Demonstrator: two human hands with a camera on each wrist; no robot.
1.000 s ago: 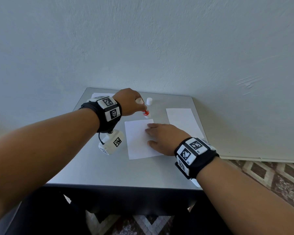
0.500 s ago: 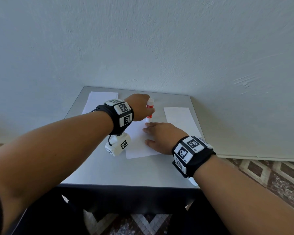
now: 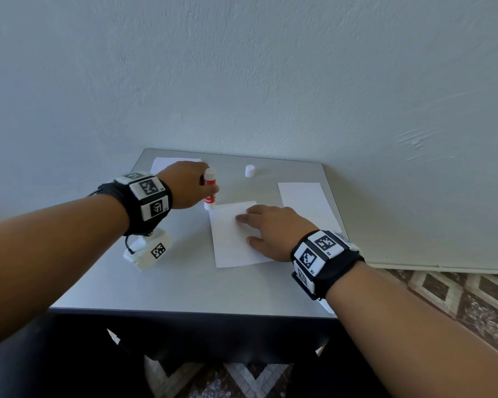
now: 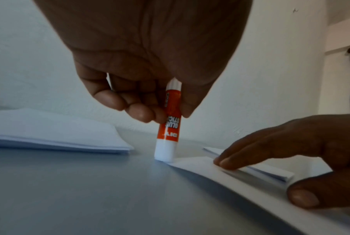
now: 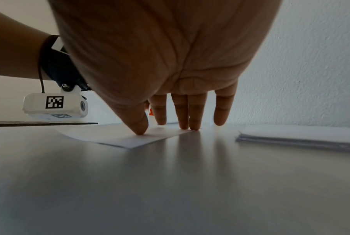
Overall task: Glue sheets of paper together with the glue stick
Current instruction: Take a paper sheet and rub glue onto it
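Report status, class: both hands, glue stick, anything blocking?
Left hand grips glue stick, tip down at sheet corner. Right hand flat, pressing sheet. Cap off, standing clear; nothing blocking.

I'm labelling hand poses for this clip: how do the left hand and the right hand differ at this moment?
The left hand is raised with fingers curled, pinching the upright glue stick; the right hand lies low with straight fingers pressing the paper sheet. The left hand is at the sheet's far left corner, where the stick's end touches; the right hand rests on the sheet's right half. Both wear marker wristbands.
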